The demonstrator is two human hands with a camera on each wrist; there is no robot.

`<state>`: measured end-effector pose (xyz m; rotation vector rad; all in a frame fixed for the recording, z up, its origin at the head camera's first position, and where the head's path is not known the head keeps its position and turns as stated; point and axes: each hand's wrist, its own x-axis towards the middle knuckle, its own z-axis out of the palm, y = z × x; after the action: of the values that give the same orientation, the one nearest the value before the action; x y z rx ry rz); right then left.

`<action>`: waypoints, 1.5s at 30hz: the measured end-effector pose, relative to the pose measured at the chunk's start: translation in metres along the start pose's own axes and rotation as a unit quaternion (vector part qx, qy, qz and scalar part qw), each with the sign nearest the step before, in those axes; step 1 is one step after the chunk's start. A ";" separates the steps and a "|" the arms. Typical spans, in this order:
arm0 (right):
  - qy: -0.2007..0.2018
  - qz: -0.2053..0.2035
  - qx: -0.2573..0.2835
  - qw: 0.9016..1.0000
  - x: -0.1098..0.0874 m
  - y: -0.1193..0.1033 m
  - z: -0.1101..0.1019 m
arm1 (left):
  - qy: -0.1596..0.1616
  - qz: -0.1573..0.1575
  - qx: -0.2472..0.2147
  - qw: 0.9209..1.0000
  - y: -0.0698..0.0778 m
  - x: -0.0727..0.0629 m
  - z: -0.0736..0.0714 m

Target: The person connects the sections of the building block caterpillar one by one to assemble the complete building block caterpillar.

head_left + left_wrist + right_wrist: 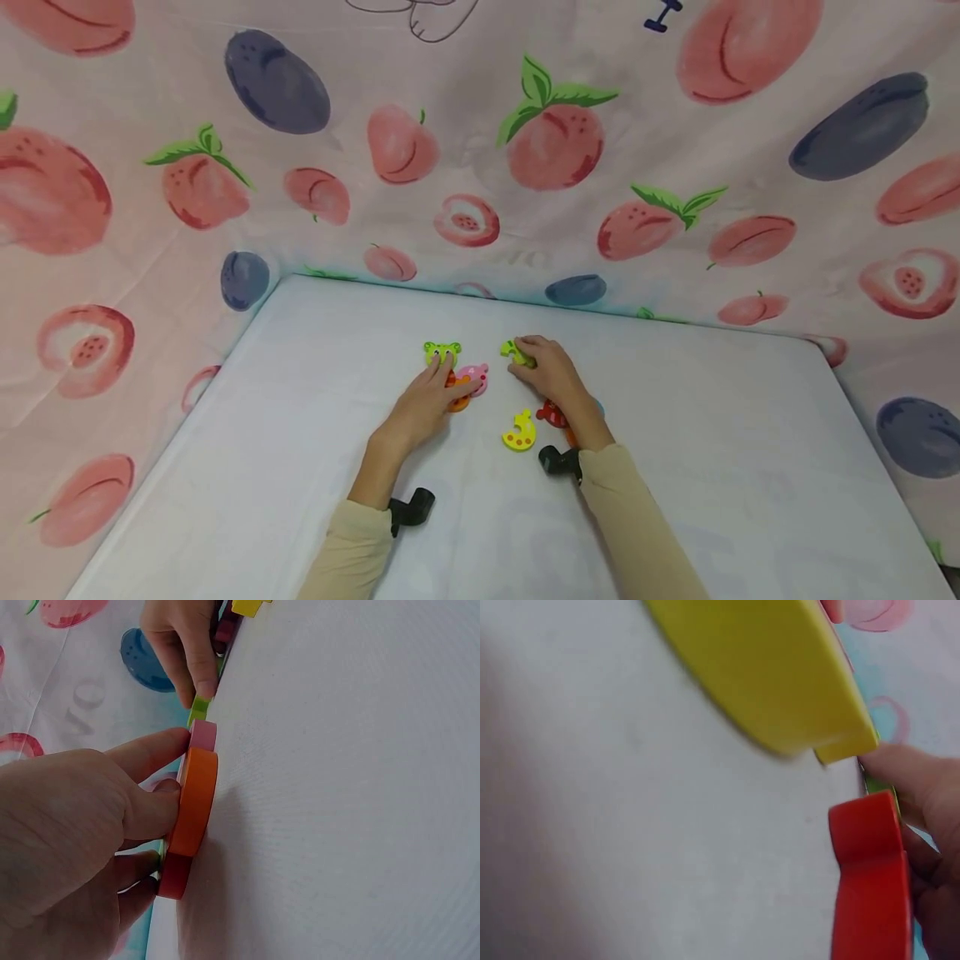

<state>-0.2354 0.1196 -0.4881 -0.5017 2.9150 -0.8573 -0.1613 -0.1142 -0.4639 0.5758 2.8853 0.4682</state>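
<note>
My left hand [420,406] rests its fairly straight fingers on a cluster of flat, brightly coloured puzzle-like pieces. The cluster holds a green piece with eyes [433,350], a pink piece [479,379], an orange piece [459,405] and a red piece [175,877], partly hidden under the fingers. To the right, my right hand [553,372] pinches a light green piece [510,348] between thumb and fingers. Nearer me lies a yellow curved piece [521,435] with orange dots. Under the right wrist a red piece [551,414] is partly covered.
Beside the right wrist, a blue piece [598,406] and an orange one [571,437] show only in part. The white table [247,467] meets a fruit-print cloth [465,108] at its back and sides. Black wrist cameras [412,507] project from both sleeves.
</note>
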 end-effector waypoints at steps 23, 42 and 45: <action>0.022 0.010 0.094 0.995 -0.012 -0.007 0.001 | 0.008 0.004 -0.013 1.000 0.001 0.002 0.001; 0.006 -0.001 0.108 0.994 -0.020 -0.038 0.022 | 0.026 0.016 -0.016 0.999 -0.003 0.000 0.001; 0.009 -0.001 0.102 0.995 -0.019 -0.040 0.023 | 0.027 0.016 -0.018 0.999 -0.003 0.000 0.000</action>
<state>-0.2025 0.0826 -0.4868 -0.4827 2.7994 -1.1498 -0.1620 -0.1170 -0.4647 0.6136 2.9167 0.5464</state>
